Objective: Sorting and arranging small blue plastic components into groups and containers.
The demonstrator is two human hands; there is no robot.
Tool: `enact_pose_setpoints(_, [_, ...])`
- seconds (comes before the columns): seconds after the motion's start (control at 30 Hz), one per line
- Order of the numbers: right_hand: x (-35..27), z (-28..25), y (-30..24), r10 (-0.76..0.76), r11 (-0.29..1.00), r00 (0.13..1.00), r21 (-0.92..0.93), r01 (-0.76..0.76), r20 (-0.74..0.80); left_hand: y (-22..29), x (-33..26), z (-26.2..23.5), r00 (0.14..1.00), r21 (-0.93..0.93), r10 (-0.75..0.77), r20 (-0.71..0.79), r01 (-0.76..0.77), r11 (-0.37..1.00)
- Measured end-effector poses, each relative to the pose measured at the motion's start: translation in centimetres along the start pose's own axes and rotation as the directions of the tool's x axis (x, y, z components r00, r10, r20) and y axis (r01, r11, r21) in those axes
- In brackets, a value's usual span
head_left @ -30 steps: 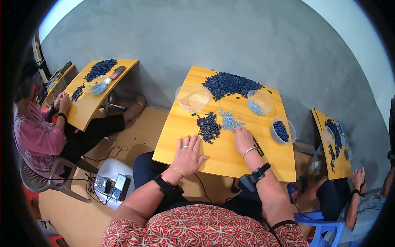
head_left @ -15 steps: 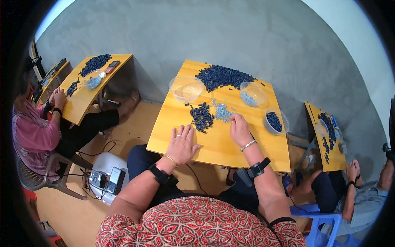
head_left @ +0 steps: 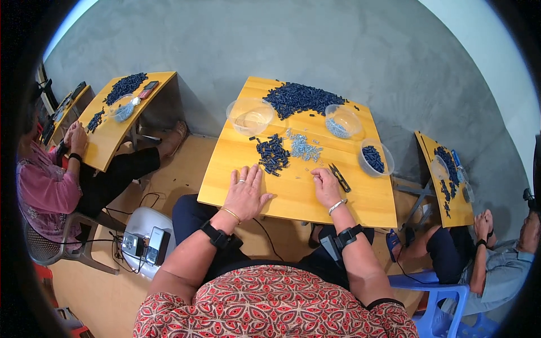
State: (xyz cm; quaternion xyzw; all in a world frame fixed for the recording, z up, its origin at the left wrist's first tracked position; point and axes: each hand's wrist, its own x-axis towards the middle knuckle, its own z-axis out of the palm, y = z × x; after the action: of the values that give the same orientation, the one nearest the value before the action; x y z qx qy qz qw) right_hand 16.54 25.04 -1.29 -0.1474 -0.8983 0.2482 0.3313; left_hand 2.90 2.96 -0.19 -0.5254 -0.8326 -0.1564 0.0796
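Observation:
My left hand (head_left: 245,191) lies flat on the wooden table (head_left: 360,205), fingers spread, their tips just below a small heap of short dark-blue tube-like pieces (head_left: 273,155). To the right of that heap is a scatter of tiny pale-blue pieces (head_left: 305,149). Below the scatter rests my right hand (head_left: 326,187), its fingers curled in and closed; whatever they may hold is hidden. Black-handled thread snips (head_left: 340,178) lie right beside it. Further back spreads a large pile of dark-blue pieces (head_left: 304,100).
A clear tub (head_left: 232,119) stands at the table's back left. Another clear tub (head_left: 356,125) holds pale-blue pieces, and a third (head_left: 387,163) holds dark ones near the right edge. People sit at similar tables (head_left: 104,149) on both sides. A grey wall (head_left: 304,39) rises behind.
My right hand has drawn back toward me from the pale-blue pieces, which now lie more spread out. The snips beside it have come into sight. My left hand stays flat.

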Motion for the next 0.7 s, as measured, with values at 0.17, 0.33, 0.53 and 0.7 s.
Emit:
enact_pose_setpoints(0.17, [0.2,0.8,-0.4,0.060,0.996,0.998,-0.068,-0.058,0.015,0.1,-0.1,-0.6,1.000,0.007,-0.009,0.016,0.009,1.000])
enact_pose_setpoints(0.33, [2.2,2.2,-1.1,0.088,0.979,0.996,-0.185,-0.090,-0.022,0.2,-0.2,-0.5,1.000,-0.012,0.005,-0.017,-0.005,1.000])
enact_pose_setpoints(0.53, [2.7,2.1,-0.8,0.055,0.903,0.995,-0.429,-0.013,0.085,0.2,0.2,-0.2,0.999,0.019,0.022,-0.027,-0.021,1.000])
enact_pose_setpoints(0.7, [0.0,0.4,-2.9,0.133,0.988,0.991,-0.071,-0.134,-0.007,-0.1,-0.1,-0.3,1.000,-0.004,-0.014,-0.007,0.014,1.000])
